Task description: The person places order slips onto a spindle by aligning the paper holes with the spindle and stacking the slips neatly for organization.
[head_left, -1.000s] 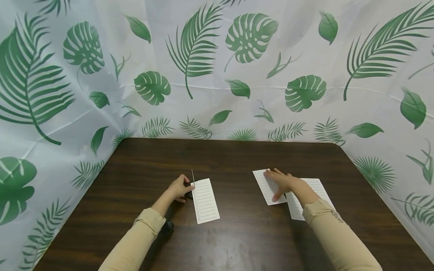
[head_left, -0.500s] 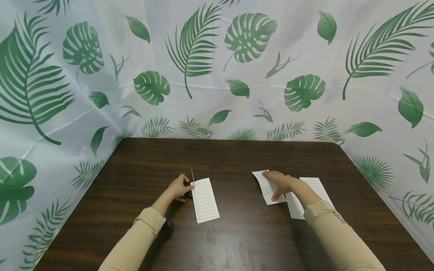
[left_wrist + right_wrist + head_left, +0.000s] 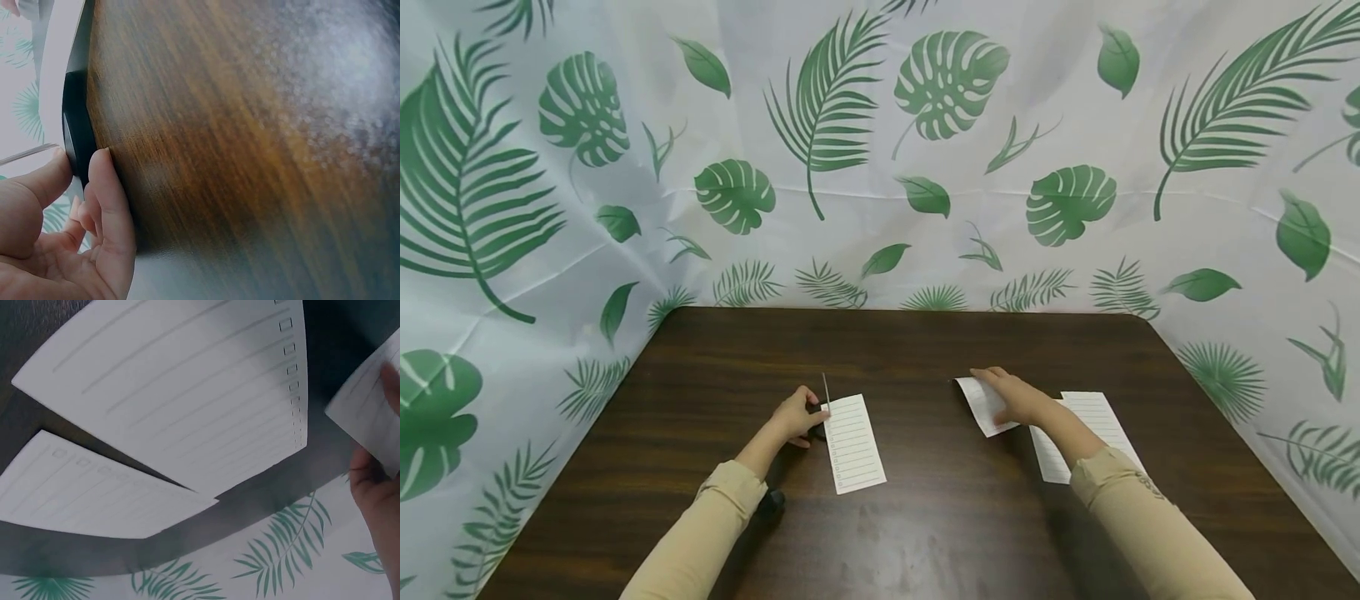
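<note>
My left hand [image 3: 792,417] pinches a black binder clip [image 3: 76,125] between thumb and fingers. A thin metal handle [image 3: 827,390] stands up from it. The clip sits at the left edge of a lined white checklist sheet [image 3: 856,446]; whether it bites the paper cannot be told. My right hand [image 3: 1011,396] grips another lined sheet [image 3: 983,407], its thumb on the near part and its fingers over the far side. In the right wrist view, that held sheet [image 3: 369,403] is partly cut off by the frame's edge, with the fingers [image 3: 369,478] around it.
Two more lined sheets lie right of my right hand, one larger in the right wrist view [image 3: 200,394] and one beside it [image 3: 94,494], meeting near a corner. Beneath everything is a dark wooden table [image 3: 895,350]. Behind it hangs a leaf-patterned cloth [image 3: 865,100].
The right hand's sheet has gone from lying flat to bent and slightly raised, its near edge drawn away from the sheets at the right. The left hand has stayed put.
</note>
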A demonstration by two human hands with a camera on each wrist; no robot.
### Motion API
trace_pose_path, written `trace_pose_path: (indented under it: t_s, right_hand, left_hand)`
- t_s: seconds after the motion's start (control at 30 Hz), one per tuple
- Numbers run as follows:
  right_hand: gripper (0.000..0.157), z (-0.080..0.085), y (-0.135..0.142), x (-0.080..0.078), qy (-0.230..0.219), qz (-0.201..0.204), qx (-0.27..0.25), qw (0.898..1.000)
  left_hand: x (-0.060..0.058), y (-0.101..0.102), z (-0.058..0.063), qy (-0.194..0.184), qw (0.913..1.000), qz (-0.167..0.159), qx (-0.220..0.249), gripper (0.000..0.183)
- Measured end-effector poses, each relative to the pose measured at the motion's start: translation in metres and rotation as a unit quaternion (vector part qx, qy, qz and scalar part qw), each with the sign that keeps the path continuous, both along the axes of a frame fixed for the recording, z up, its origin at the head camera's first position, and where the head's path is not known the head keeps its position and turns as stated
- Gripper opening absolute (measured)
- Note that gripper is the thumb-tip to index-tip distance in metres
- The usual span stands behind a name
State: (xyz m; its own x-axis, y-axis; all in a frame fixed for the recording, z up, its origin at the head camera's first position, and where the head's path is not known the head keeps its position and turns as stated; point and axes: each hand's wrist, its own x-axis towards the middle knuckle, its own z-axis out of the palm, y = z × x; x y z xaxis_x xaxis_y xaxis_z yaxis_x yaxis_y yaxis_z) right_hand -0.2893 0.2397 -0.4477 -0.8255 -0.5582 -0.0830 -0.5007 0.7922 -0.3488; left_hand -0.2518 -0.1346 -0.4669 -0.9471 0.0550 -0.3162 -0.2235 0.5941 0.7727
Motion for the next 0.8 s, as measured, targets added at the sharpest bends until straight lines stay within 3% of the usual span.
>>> trace_pose_path:
  t_s: [0.13,0.4,0.5,0.67,0.8]
  right_hand:
    - [0.067,-0.005,-0.003,-0.002,0.077,-0.018,-0.036,0.996]
    - [0.083,-0.003,-0.007,0.000,0.120,-0.094,-0.139,0.979]
    - [0.068,-0.002,-0.009,0.002,0.123,-0.123,-0.166,0.971]
    - [0.028,0.000,-0.011,0.006,0.094,-0.174,-0.195,0.961]
    - [0.013,0.001,-0.011,0.010,0.094,-0.200,-0.196,0.956]
  left_hand:
    - [-0.001,-0.001,-0.003,0.001,1.0000,0.001,-0.002,0.027]
    - [0.000,-0.001,-0.002,-0.002,1.0000,0.000,0.005,0.026]
    - [0.000,-0.002,-0.001,0.001,1.0000,-0.002,-0.005,0.027]
    - [0.001,-0.002,-0.001,0.005,0.9999,-0.008,-0.014,0.028]
    - [0.001,-0.001,-0.001,0.004,0.9999,-0.007,-0.013,0.028]
